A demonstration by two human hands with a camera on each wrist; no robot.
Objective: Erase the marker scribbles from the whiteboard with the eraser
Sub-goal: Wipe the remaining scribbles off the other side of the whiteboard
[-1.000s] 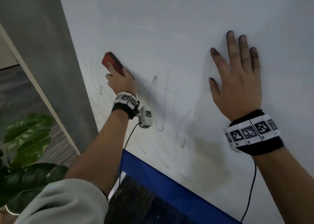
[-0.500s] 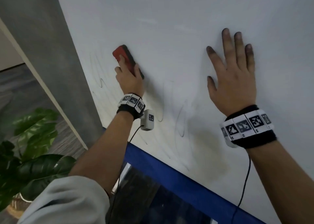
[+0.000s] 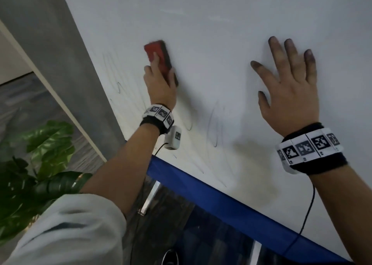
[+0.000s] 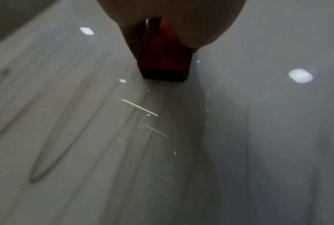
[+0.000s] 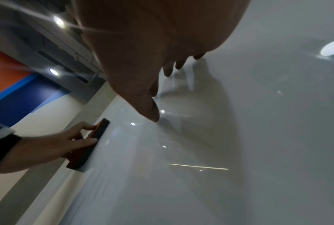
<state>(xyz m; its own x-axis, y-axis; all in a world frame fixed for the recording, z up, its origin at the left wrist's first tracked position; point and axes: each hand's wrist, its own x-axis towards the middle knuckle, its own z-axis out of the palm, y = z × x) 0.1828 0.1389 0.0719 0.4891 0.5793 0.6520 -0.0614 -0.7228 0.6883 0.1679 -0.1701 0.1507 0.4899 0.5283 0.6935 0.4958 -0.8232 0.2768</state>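
Note:
My left hand (image 3: 160,79) grips a red eraser (image 3: 158,53) with a dark felt side and presses it flat against the whiteboard (image 3: 221,23). The left wrist view shows the eraser (image 4: 163,60) sticking out past my palm onto the board, and the right wrist view shows it (image 5: 94,137) side-on between my left fingers. Thin marker scribbles (image 3: 214,128) lie below and to the right of the eraser; fainter ones (image 3: 118,87) lie to its left. My right hand (image 3: 287,83) rests flat on the board with fingers spread and dark smudged fingertips (image 3: 272,41).
A blue strip (image 3: 211,198) borders the board's lower edge. A grey wall panel (image 3: 50,53) runs along the board's left side. A leafy green plant (image 3: 36,164) stands at the lower left. Cables hang from both wristbands.
My left hand has slid the eraser rightward and a little up across the board, and the tall scribbles right of it have faded. My right hand has stayed flat on the board.

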